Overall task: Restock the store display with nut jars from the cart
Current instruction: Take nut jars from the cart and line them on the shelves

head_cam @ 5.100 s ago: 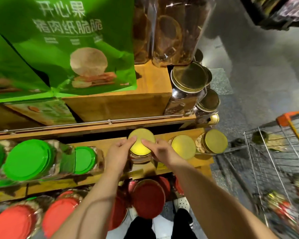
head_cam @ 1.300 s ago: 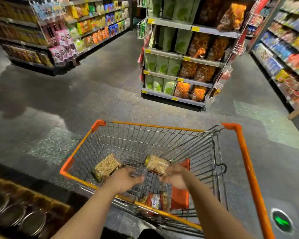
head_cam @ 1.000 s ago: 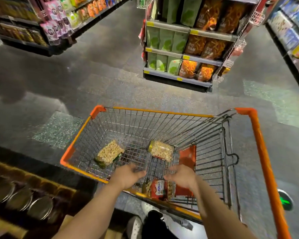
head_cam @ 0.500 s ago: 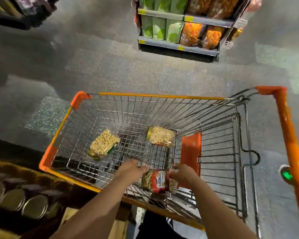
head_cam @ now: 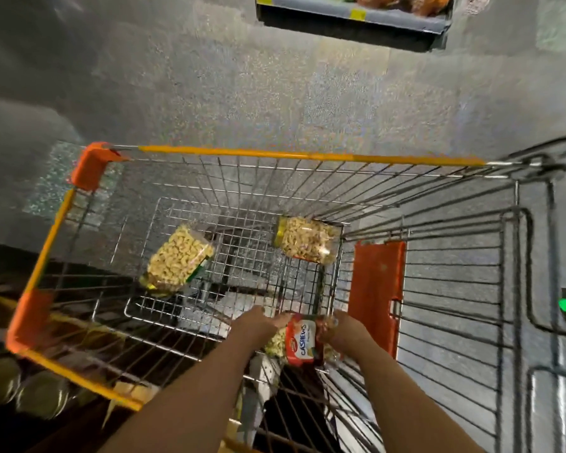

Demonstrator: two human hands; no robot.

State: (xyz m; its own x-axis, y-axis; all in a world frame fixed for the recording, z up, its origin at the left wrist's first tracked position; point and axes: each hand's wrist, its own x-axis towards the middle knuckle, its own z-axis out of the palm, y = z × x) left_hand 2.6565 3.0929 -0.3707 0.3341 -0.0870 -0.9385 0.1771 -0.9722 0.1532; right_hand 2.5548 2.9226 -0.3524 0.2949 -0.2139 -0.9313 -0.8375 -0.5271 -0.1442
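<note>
While two jars lie farther in on the cart (head_cam: pixel 294 155) floor, the left hand (head_cam: pixel 254 328) and right hand (head_cam: pixel 342 331) clasp the cashew jar (head_cam: pixel 303 343) at its near end.

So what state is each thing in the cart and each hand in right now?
Cashews jar: on its side, gripped between both hands.
Left hand: curled on the jar's left end.
Right hand: curled on the jar's right end.
Left loose jar: lying tilted on the cart floor.
Right loose jar: lying on its side.
Cart: nearly emptied.
</note>
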